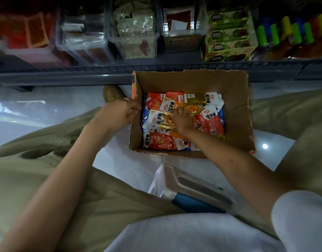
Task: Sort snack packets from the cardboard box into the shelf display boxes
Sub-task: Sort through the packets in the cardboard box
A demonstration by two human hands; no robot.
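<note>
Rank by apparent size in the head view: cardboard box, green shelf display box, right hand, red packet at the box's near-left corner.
1. cardboard box
2. green shelf display box, though farther away
3. right hand and red packet look alike; unranked

In the open brown cardboard box (236, 113) on the pale floor (120, 160), the right grip (182, 120) curls round a shiny gold snack packet (165, 123) among red-and-white packets (160, 142). The left grip (120, 112) sits curled at the box's left wall.
</note>
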